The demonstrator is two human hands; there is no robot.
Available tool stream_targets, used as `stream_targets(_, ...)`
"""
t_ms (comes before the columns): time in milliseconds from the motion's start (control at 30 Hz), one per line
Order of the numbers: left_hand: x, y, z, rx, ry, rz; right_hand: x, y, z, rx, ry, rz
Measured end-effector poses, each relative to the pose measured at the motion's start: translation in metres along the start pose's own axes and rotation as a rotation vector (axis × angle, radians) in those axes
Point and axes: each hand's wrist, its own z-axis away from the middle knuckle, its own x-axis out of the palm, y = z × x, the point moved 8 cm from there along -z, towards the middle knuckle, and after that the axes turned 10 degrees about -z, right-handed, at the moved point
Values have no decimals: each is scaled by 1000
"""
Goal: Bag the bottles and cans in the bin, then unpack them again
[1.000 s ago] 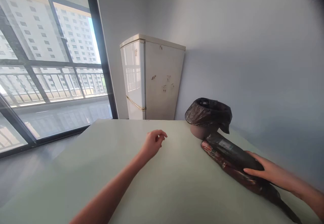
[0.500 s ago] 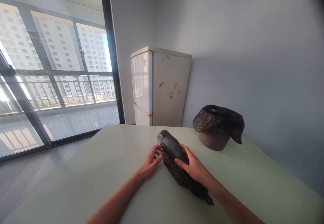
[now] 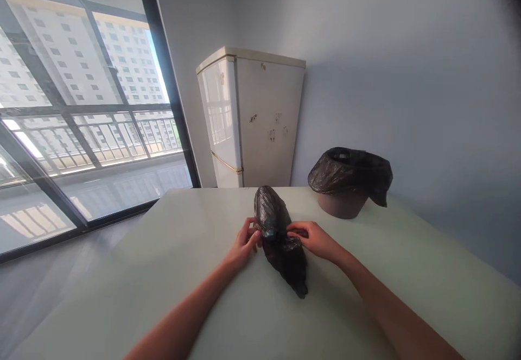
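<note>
A black plastic bag lies on the table, bulging at its far end around contents I cannot make out. Its loose end trails toward me. My left hand is at the bag's left side, fingers curled and gripping its edge. On the right side, my right hand pinches the bag's plastic near the middle, with the fingertips closed together. Farther right stands a brown bin, lined with another black bag folded over its rim.
The pale green table spreads out around the hands. Behind its far edge stands a white refrigerator with worn marks. A wall rises at the right, and a glass sliding door is at the left.
My right hand has gone from lying over the bag to pinching its right side. The bag has turned, and its loose end now points more directly toward me. The view has tilted down.
</note>
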Motion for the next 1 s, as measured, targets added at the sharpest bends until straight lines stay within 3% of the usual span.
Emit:
stream_targets(133, 8, 13, 3, 112, 0, -153, 11, 10, -4, -50, -22, -144)
stream_targets(267, 7, 15, 2, 112, 73, -332, 19, 16, -5, -79, 30, -134)
stream_targets(367, 6, 18, 3, 91, 112, -322, 26, 10, -4, -86, 48, -160)
stream_targets(467, 11, 22, 5, 79, 61, -114, 30, 2, -3, -97, 39, -155)
stream_targets(567, 9, 23, 4, 76, 33, 195, 18, -1, -3, -97, 110, -200)
stream_targets(833, -21, 8, -3, -51, 176, 612, -30, 13, 1, -68, 492, -504)
stream_targets(1000, -44, -10, -5, -120, 371, 735, -50, 36, 4, -51, 685, -593)
